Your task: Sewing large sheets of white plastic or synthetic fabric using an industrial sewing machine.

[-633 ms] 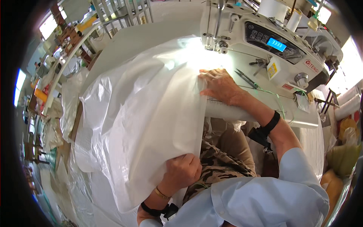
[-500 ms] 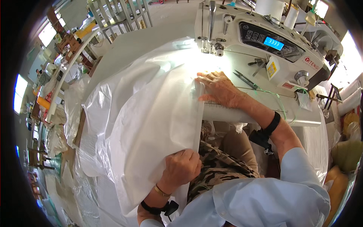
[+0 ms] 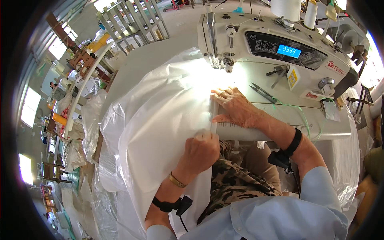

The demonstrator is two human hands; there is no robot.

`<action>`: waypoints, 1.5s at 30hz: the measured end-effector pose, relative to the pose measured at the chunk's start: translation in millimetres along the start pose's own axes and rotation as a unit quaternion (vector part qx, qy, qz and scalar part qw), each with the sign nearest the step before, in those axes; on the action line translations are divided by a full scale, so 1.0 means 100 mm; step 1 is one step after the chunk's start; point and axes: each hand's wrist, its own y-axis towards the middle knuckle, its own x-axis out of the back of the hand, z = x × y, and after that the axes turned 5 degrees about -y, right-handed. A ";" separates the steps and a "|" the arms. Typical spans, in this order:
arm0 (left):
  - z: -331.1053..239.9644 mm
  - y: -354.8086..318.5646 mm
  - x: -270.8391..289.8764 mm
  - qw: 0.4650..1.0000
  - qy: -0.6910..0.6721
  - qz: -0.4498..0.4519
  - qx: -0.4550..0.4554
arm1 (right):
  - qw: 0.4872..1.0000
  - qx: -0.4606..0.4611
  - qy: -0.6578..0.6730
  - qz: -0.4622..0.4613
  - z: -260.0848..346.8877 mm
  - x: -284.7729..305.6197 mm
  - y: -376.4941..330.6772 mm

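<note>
A large white plastic-like sheet (image 3: 160,132) spreads over the table and hangs over its front edge toward my lap. My left hand (image 3: 201,153) is closed on the sheet's right edge, just below the table's front edge. Farther up that same edge lies my right hand (image 3: 237,109), palm down with fingers stretched out, its fingertips on the sheet close to the sewing machine's (image 3: 224,42) needle area. Bright lamp glare hides the needle and the sheet beneath it.
Thread snips (image 3: 263,94) lie on the machine bed right of my right hand, with green thread (image 3: 302,110) trailing from them. Thread cones (image 3: 311,15) stand behind the machine head. A grey metal rack (image 3: 134,26) stands beyond the table, and clear plastic sheeting (image 3: 90,124) hangs at left.
My left hand has slid up the sheet's edge, closer to my right hand. My right hand stays flat near the needle area. The whole view has shifted slightly.
</note>
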 end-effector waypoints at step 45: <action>1.19 -1.22 0.23 0.960 -0.110 -0.097 0.239 | 0.983 0.084 0.121 -0.114 1.74 -0.25 -0.94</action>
